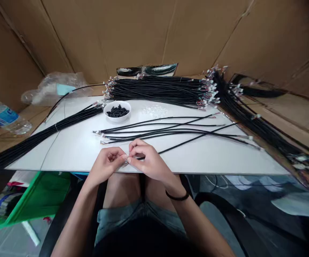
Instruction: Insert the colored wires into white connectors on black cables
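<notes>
My left hand (107, 166) and my right hand (146, 160) meet at the near edge of a white board (71, 151). Their fingertips pinch the small connector end of a black cable (186, 142), which runs away to the upper right across the board. The connector itself is mostly hidden by my fingers. Several loose black cables (156, 130) with metal-tipped ends lie just beyond my hands. Behind them stands a white bowl (117, 119) of short black pieces (117, 112), and a scatter of small clear parts (154, 111) lies to its right.
Thick bundles of black cables with connectors lie at the back (159, 91), left (42, 135) and right (250, 117) of the board. A plastic water bottle (3, 116) and a crumpled clear bag (52, 89) sit at far left, before cardboard walls (103, 35).
</notes>
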The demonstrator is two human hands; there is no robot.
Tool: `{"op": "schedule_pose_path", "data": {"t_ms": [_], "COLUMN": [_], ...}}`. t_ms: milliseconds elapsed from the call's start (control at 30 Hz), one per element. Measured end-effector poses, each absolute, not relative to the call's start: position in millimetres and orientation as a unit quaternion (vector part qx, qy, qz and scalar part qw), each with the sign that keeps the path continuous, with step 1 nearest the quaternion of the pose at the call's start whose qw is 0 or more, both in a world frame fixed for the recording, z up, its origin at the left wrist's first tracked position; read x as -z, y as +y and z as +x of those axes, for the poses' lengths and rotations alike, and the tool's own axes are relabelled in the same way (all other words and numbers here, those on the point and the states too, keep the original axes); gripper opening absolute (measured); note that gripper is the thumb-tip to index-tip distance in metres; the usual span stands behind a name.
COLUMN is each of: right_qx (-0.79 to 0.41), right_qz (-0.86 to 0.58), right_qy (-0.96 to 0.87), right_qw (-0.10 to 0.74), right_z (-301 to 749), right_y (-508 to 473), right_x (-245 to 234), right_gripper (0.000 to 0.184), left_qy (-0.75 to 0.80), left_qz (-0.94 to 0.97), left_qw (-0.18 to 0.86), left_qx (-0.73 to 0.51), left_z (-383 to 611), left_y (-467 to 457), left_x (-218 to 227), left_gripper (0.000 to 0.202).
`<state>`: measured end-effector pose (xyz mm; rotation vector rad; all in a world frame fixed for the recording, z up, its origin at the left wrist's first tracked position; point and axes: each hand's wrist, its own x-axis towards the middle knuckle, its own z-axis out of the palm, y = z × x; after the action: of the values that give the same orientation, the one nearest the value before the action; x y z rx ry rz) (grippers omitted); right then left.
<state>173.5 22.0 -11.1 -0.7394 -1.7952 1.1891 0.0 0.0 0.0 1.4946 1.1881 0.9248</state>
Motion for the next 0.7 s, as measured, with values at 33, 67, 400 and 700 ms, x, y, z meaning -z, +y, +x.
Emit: {"op": "schedule_pose_path", "data": {"t_ms": [33,67,400,700], "right_qx": [-0.474,-0.473,-0.468,-0.459], "right_qz": [-0.296,-0.297,-0.298,-0.306], "right_qy": [-0.716,-0.715,-0.711,-0.708], "right_qw": [0.419,0.420,0.432,0.441], "right_z": [173.6,173.6,171.9,172.7], "right_y": [21.5,21.1,21.0,20.3], "right_x": [10.9,10.7,11.8,12.4], "right_gripper": [0.012,0.012,0.013,0.014], "left_qy": [0.489,0.489,0.484,0.493], "left_qz": [0.614,0.613,0.613,0.608], "left_qw": [0.487,0.486,0.480,0.474], "left_qx": [-0.383,-0.386,-0.400,-0.404], "left_z": [0.1,0.2,1.0,2.6], "left_y": [-0.7,-1.3,-0.4,-1.5], "left_x": [-0.3,-0.5,1.8,3.1], "left_gripper": [0.029,0.029,0.028,0.028]}}
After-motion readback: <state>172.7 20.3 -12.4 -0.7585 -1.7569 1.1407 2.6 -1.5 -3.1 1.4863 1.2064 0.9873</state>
